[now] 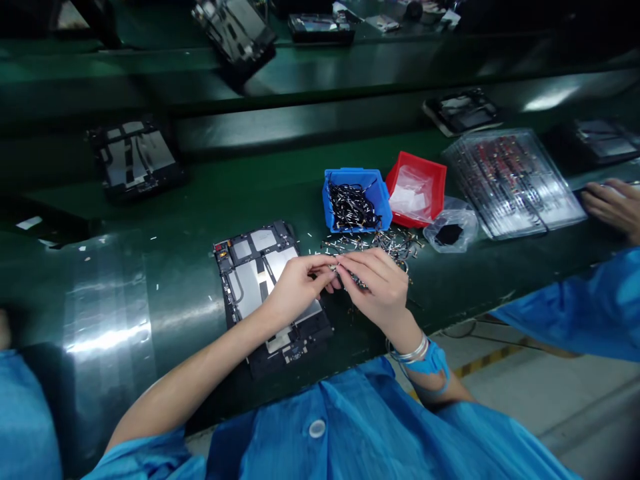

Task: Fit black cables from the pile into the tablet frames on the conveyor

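My left hand [301, 281] and my right hand [376, 283] meet fingertip to fingertip over the green bench, each in a pinch. Whatever small piece is between the fingers is too little to make out. Beneath my left forearm lies an opened tablet-like device [245, 287], its black frame and silver panels showing. A loose pile of small parts with short leads [400, 245] spreads just beyond my right hand. Behind it stands a blue bin [384, 207] full of thin black cables [353, 205].
A red bin [435, 183] holds clear plastic bags. Beside it lie a clear bag [464, 223] with something black and stacked clear trays [520, 180]. Another opened device [135, 160] sits back left. A co-worker's hand [613, 205] is at the right; a blue sleeve [25, 413] shows left.
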`<state>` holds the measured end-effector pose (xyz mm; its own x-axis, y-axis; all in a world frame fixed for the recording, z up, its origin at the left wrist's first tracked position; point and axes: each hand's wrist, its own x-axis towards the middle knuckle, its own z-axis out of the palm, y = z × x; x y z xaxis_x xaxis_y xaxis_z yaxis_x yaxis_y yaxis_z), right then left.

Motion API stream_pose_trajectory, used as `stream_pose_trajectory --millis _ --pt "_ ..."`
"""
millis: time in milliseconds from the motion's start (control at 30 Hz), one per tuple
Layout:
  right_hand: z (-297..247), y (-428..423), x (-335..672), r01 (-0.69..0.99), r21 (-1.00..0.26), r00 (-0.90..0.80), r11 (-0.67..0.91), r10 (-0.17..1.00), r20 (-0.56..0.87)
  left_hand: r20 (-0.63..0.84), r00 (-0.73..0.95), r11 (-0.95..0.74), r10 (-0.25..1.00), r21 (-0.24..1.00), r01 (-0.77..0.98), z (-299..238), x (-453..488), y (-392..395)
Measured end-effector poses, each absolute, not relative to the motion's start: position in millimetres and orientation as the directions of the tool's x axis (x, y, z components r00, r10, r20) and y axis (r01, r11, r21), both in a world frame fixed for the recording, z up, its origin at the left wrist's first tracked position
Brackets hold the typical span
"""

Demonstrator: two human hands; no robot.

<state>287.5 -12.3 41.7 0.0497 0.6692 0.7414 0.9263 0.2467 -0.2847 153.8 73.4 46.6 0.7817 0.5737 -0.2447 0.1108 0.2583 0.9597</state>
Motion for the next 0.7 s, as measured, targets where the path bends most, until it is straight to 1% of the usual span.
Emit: stream_pose_trajectory --millis 133,200,267,300,367,433,500,700 --pt "40.2 -10.3 298.6 0.947 -0.215 0.003 0.241 0.659 0.752 -0.307 0.808 0.33 0.504 0.932 0.148 48.9 153.4 74.6" --pt "40.0 -10.3 304.2 0.964 -0.201 0.039 0.172 0.66 0.751 -0.35 0.792 0.355 0.5 0.917 0.182 50.7 153.8 77.0" --pt "40.8 -11.9 306.6 0.972 -0.216 0.104 0.092 0.657 0.747 -0.394 0.76 0.372 0.517 0.903 0.215 52.2 154.6 80.0" --pt "41.3 -13.0 306.0 0.97 -0.229 0.125 0.076 0.654 0.746 -0.411 0.743 0.377 0.528 0.898 0.229 52.6 155.2 81.4" --pt "42.4 -15.4 301.8 0.961 -0.242 0.1 0.131 0.655 0.749 -0.427 0.719 0.377 0.549 0.894 0.243 52.9 156.2 83.6" --pt "42.5 -16.5 295.0 0.952 -0.214 0.019 0.22 0.655 0.755 -0.429 0.71 0.374 0.558 0.894 0.246 52.5 156.9 84.4" --pt "41.5 -15.8 288.8 0.946 -0.19 -0.034 0.263 0.663 0.747 -0.415 0.712 0.362 0.567 0.902 0.236 51.7 156.9 83.7" --pt "37.6 -10.9 285.4 0.943 -0.208 -0.028 0.258 0.689 0.724 -0.316 0.732 0.235 0.603 0.948 0.216 50.0 154.9 79.6"
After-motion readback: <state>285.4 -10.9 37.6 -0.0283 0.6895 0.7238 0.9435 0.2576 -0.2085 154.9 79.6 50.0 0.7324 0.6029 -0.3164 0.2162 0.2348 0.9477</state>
